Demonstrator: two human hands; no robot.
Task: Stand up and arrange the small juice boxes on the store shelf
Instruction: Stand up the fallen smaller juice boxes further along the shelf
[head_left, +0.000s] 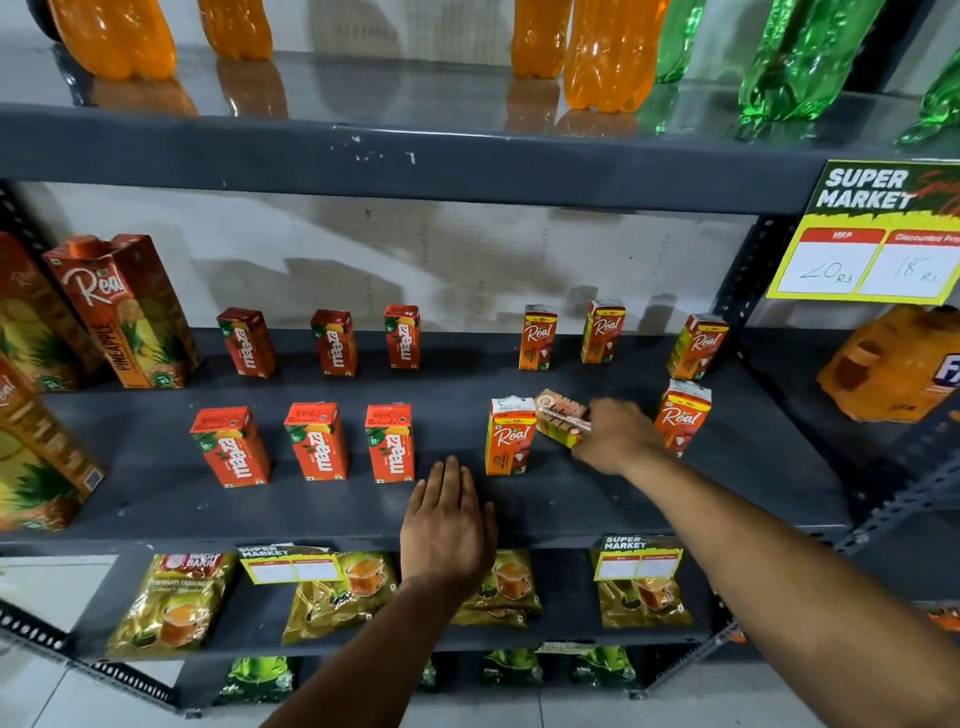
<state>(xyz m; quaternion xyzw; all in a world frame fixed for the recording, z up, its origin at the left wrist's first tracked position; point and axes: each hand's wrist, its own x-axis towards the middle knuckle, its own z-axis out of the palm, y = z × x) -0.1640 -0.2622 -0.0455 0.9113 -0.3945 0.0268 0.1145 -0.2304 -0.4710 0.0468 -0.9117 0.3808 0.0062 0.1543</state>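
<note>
Bright, even indoor light; wide-angle bend at the edges

Glare and bottle reflections on the glossy top shelf (363, 93); soft shadows behind the small cartons; the right hand (615, 436) is motion-blurred; shelf edges curve toward the corners.

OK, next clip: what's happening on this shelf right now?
A person is sorting small juice boxes on the middle shelf of a store rack. The right hand grips a tilted Real box, held between two upright Real boxes in the front row. The left hand lies flat and empty on the shelf edge. Six Maaza boxes already stand in two rows at left; three more Real boxes stand at the back.
</note>
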